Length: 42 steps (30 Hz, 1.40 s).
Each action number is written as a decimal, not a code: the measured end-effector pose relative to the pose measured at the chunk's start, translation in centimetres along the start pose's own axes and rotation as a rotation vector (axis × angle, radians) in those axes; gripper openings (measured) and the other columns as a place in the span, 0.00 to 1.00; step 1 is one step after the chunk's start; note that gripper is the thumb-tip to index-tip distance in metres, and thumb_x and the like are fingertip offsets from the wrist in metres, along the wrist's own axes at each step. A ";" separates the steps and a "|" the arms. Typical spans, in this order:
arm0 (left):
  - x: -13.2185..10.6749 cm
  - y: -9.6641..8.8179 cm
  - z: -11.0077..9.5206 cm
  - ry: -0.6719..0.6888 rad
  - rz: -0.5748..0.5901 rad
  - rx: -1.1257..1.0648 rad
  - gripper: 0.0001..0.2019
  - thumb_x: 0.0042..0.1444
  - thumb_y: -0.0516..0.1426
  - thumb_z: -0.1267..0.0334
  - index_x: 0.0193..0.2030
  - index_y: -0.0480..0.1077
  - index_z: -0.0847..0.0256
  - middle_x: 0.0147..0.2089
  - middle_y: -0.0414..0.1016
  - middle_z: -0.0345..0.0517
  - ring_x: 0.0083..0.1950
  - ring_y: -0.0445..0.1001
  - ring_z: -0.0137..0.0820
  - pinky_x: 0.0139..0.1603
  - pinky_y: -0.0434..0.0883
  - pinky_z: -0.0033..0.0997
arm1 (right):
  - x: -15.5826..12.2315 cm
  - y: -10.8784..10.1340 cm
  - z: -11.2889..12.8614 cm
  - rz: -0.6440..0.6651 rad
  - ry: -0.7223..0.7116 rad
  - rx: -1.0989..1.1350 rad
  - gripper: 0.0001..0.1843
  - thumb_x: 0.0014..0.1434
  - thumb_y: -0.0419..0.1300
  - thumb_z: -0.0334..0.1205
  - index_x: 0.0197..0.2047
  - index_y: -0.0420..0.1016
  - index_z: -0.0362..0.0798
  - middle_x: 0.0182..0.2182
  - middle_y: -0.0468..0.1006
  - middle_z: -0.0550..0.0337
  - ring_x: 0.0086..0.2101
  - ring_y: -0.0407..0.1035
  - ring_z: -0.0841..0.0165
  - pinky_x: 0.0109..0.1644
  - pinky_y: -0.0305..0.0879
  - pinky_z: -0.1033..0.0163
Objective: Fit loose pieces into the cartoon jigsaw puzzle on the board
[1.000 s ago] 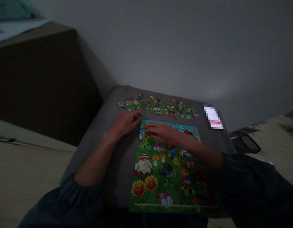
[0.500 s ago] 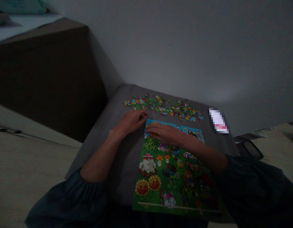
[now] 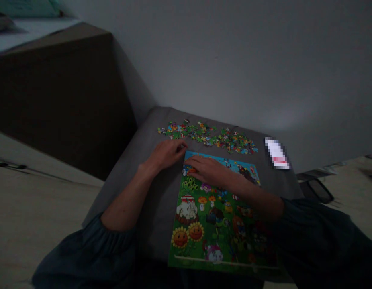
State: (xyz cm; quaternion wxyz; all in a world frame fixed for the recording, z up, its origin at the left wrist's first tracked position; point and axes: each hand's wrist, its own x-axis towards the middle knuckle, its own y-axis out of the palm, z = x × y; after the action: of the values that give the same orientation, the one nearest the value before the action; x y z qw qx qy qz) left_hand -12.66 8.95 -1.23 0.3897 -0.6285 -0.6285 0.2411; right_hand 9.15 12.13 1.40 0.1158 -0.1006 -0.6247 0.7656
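A colourful cartoon puzzle board (image 3: 216, 216) with sunflowers and plants lies on a grey cushion (image 3: 150, 176) in front of me. My right hand (image 3: 208, 169) lies flat on the board's top left corner, fingers stretched out and pressing there. My left hand (image 3: 167, 153) rests just left of that corner on the cushion, fingers curled together; whether they hold a piece is hidden. A row of several loose puzzle pieces (image 3: 208, 136) is spread along the cushion's far edge, beyond both hands.
A blurred white rectangle (image 3: 276, 152) lies at the cushion's far right corner. A dark brown cabinet (image 3: 53, 92) stands to the left, a plain wall behind. Black glasses (image 3: 317, 188) lie on the floor to the right. The light is dim.
The view shifted slightly to the left early on. My right forearm slid a little leftward over the board; both hands stay at the top left corner.
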 end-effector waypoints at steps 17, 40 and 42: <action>0.0 -0.2 -0.2 -0.002 -0.006 0.002 0.12 0.66 0.53 0.60 0.48 0.77 0.56 0.39 0.82 0.45 0.38 0.77 0.34 0.40 0.69 0.33 | -1.1 0.2 -0.5 -0.092 0.042 0.045 0.21 0.69 0.61 0.44 0.62 0.73 0.45 0.53 0.80 0.47 0.56 0.71 0.54 0.62 0.68 0.44; -0.1 -0.4 -0.2 -0.005 0.016 0.005 0.11 0.67 0.54 0.61 0.48 0.77 0.57 0.40 0.82 0.46 0.40 0.78 0.36 0.43 0.72 0.36 | -0.5 1.8 -0.2 -0.203 0.126 0.350 0.18 0.64 0.66 0.32 0.57 0.76 0.51 0.51 0.80 0.51 0.53 0.72 0.59 0.59 0.69 0.46; -0.1 -0.5 -0.2 -0.005 0.023 0.007 0.10 0.68 0.55 0.60 0.49 0.76 0.59 0.41 0.81 0.45 0.40 0.78 0.34 0.45 0.73 0.38 | -0.4 1.3 -0.2 -0.208 0.125 0.402 0.14 0.64 0.65 0.31 0.53 0.78 0.51 0.47 0.80 0.55 0.48 0.74 0.63 0.54 0.73 0.51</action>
State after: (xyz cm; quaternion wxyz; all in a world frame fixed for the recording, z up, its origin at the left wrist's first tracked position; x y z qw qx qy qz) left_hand -12.81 8.78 -0.79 0.3874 -0.6336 -0.6216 0.2493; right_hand 9.54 11.91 0.07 0.2504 -0.0579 -0.4584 0.8508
